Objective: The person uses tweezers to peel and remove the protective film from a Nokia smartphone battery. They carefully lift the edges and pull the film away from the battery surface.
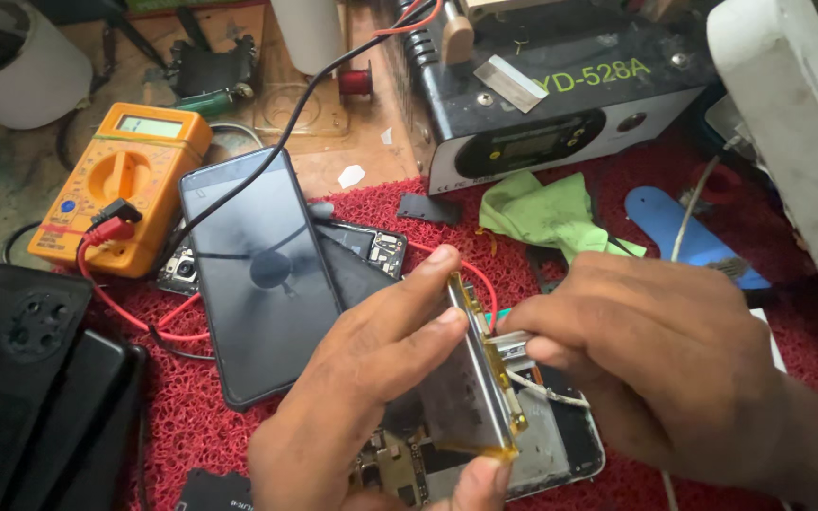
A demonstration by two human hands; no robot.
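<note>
The left hand [371, 378] gripped a flat silver battery [466, 388] edged with amber tape. The right hand [655, 350] pinched its metal tab [508, 338]

Dark phone screen [259, 270] beside orange multimeter display [149, 126]

An orange multimeter [117, 185] lies at the left of the worktop [352, 156], its red and black probe leads [111, 225] plugged in. Just beside it a dark smartphone [259, 270] rests face up on a red mat [191, 416], overlapping an opened phone frame [371, 244]. Black phone covers [35, 378] are stacked at the lower left. Behind the mat stands a black machine with a small display [560, 104]. A green cloth [546, 213] lies crumpled before it, near a blue plastic piece [684, 227]. A white cup [21, 61] sits in the far left corner.
</note>
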